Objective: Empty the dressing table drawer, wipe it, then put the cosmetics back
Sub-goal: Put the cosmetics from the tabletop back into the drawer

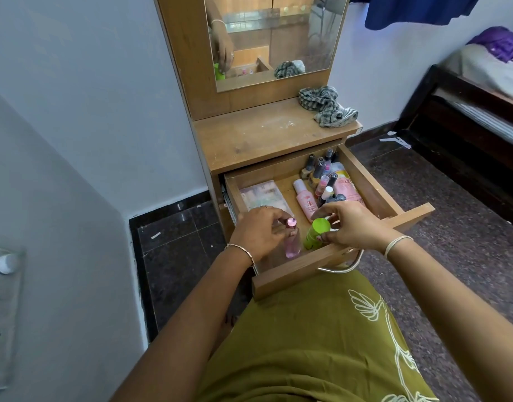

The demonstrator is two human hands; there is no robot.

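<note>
Gripping a pink bottle (292, 245) in curled left hand (256, 232) fingers (274, 220), pinching a green bottle (315, 233) with right hand (355, 227) fingers (332, 211), inside the drawer (304, 272); nail polishes (319, 168) behind, checked cloth (326, 107) on tabletop (261, 139).

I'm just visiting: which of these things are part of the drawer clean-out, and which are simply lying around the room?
Part of the job: drawer, pink bottle in the left hand, green bottle in the right hand, nail polishes, pink lotion bottle, flat box, checked cloth on the dresser top.

Just lying about: bed, blue fabric hanging above, wall switch panel.
</note>
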